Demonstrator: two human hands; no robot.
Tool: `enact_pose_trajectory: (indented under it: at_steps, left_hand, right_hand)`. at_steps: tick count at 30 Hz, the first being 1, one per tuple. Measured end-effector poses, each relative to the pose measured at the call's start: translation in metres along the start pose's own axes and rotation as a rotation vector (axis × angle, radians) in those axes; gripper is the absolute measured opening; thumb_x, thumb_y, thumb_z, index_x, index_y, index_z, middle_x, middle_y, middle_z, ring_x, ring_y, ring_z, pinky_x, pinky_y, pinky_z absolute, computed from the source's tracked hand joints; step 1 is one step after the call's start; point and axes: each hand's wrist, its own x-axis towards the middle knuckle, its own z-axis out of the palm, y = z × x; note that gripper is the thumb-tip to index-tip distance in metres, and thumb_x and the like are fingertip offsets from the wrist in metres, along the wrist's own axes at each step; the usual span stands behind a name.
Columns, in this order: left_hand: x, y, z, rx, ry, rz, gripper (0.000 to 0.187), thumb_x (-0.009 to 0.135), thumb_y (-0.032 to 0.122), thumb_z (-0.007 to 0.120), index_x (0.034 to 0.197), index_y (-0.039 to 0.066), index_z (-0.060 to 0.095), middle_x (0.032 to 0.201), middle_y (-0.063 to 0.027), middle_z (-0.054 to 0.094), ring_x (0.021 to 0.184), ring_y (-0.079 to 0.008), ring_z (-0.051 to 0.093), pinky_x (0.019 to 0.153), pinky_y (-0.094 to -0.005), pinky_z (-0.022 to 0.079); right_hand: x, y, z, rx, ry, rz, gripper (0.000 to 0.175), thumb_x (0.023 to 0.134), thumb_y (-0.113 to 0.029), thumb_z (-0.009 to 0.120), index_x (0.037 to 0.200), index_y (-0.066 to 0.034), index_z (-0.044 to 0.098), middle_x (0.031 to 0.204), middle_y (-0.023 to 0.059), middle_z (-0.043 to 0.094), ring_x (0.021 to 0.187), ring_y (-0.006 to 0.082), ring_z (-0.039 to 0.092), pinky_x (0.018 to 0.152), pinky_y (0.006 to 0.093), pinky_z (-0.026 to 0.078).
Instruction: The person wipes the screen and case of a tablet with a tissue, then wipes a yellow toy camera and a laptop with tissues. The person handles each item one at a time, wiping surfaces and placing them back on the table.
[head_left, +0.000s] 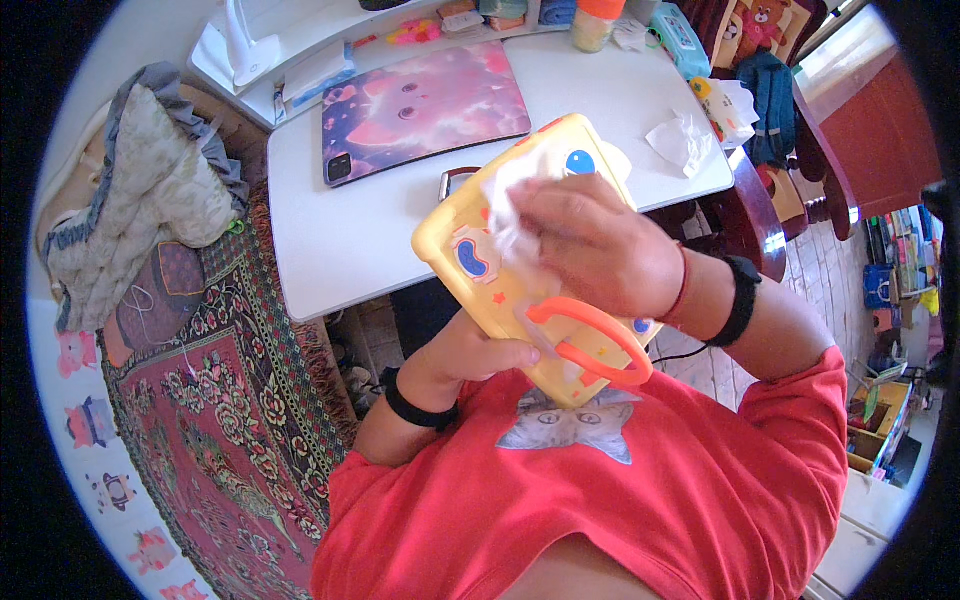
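A yellow tablet case (480, 307) with blue and orange stickers is tilted up in front of my chest, over the near edge of the desk. My left hand (487, 352) grips its lower left side, thumb on the stickered face. An orange ring handle (637, 352) juts out from that face. In my right hand (600, 240) is a crumpled white wipe (514, 202), pressed against the upper part of the case. The right fingers look blurred. Whatever is on the far side of the case is hidden.
On the white desk (360, 255) lies a pink cat-patterned tablet or its cover (435, 112). A crumpled tissue (679, 142) rests near the right edge, beside a wipes pack (724, 109). A lamp (244, 45) stands back left; a wooden chair (757, 217) is at right.
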Motion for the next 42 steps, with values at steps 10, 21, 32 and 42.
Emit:
enact_pose_trajectory:
  at_steps: [10,21,32,42]
  left_hand:
    - [0.009,0.008,0.004,0.136,-0.15,-0.031,0.054,0.078,0.01,0.064,0.129,0.004,0.047,0.123,-0.0063,0.056,0.114,-0.0173,0.052,0.097,-0.0346,0.042]
    - [0.015,-0.006,0.005,0.193,-0.293,0.019,0.051,0.08,0.01,0.06,0.129,0.005,0.047,0.123,-0.0077,0.055,0.113,-0.0181,0.052,0.097,-0.0341,0.042]
    - [0.011,-0.01,0.002,0.18,-0.177,-0.039,0.049,0.077,0.008,0.064,0.124,0.003,0.051,0.115,-0.0067,0.059,0.105,-0.0159,0.055,0.089,-0.0335,0.046]
    - [0.013,-0.01,0.0,0.152,-0.244,-0.08,0.051,0.078,0.009,0.065,0.126,0.003,0.049,0.121,-0.0065,0.057,0.111,-0.0169,0.053,0.095,-0.0338,0.043]
  right_hand:
    - [0.044,-0.002,-0.018,0.126,0.005,0.089,0.029,0.077,0.001,0.063,0.106,-0.0016,0.06,0.098,0.0142,0.057,0.083,0.0327,0.058,0.074,0.038,0.049]
    - [0.042,-0.021,-0.015,-0.03,-0.133,-0.063,0.037,0.063,-0.01,0.065,0.098,0.0021,0.06,0.095,0.0146,0.054,0.08,0.029,0.058,0.069,0.0358,0.051]
    - [0.021,0.002,-0.054,-0.261,-0.494,0.479,0.007,0.079,-0.001,0.06,0.085,0.001,0.061,0.091,0.0126,0.058,0.077,0.0306,0.055,0.073,0.0367,0.048]
    - [0.043,-0.02,-0.019,0.062,-0.288,0.125,0.019,0.075,-0.004,0.062,0.094,-0.0023,0.061,0.094,0.0112,0.054,0.088,0.0249,0.057,0.073,0.0302,0.05]
